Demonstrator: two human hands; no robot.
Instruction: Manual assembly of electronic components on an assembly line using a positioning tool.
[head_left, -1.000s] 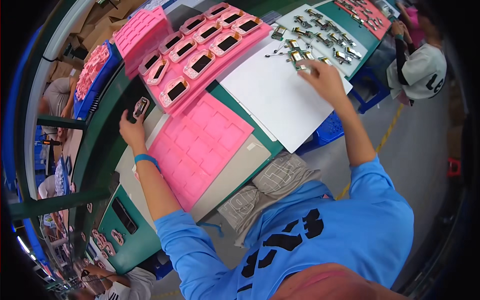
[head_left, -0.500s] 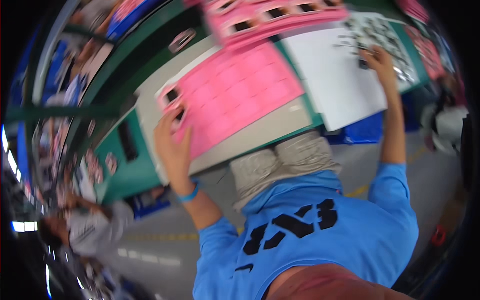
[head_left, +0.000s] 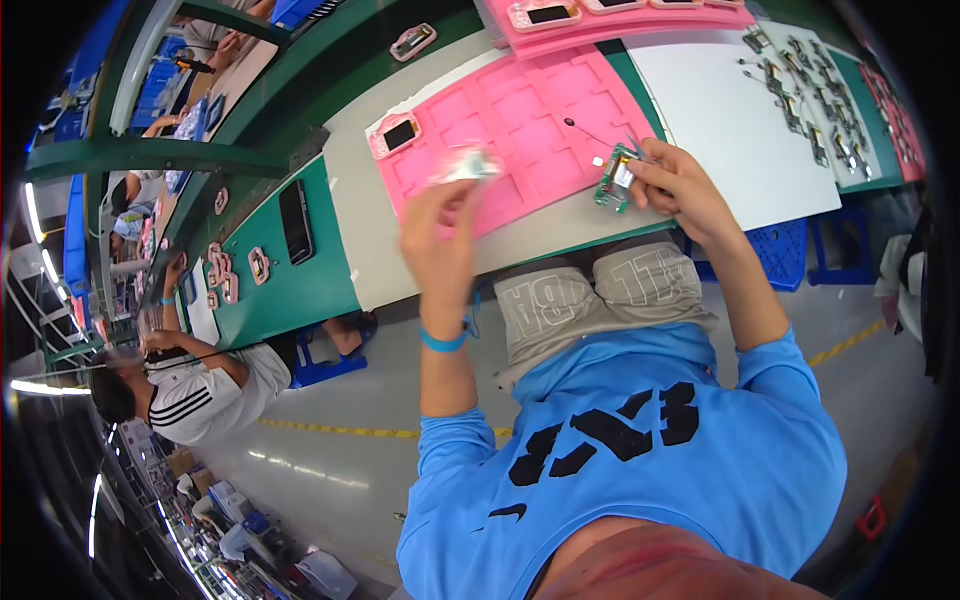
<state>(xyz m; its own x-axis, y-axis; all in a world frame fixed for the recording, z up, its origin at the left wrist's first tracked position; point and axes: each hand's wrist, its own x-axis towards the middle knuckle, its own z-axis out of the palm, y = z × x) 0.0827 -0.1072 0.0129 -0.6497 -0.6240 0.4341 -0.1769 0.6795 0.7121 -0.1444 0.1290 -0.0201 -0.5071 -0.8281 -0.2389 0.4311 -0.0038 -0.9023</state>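
Note:
My left hand (head_left: 438, 235), smeared by motion, is closed on a blurred pink-and-white casing (head_left: 468, 163) held above the pink foam tray (head_left: 585, 95). The casing's turned-up side shows a pale green patch. My right hand (head_left: 685, 190) pinches a green circuit board (head_left: 614, 180) at the tray's near right edge. A thin wire with a small dark round end runs from the board out over the tray. One pink casing with a dark screen (head_left: 397, 133) sits in the tray's far left pocket.
More boards with wires (head_left: 800, 90) lie on a white sheet (head_left: 720, 140) to the right. Stacked pink trays with casings (head_left: 610, 32) stand at the back. A black phone (head_left: 296, 222) and several pink casings lie leftward. A co-worker (head_left: 215, 390) sits at the left.
My left hand has lifted a casing from the tray and moved right. My right hand has come left from the boards on the white sheet, bringing a circuit board.

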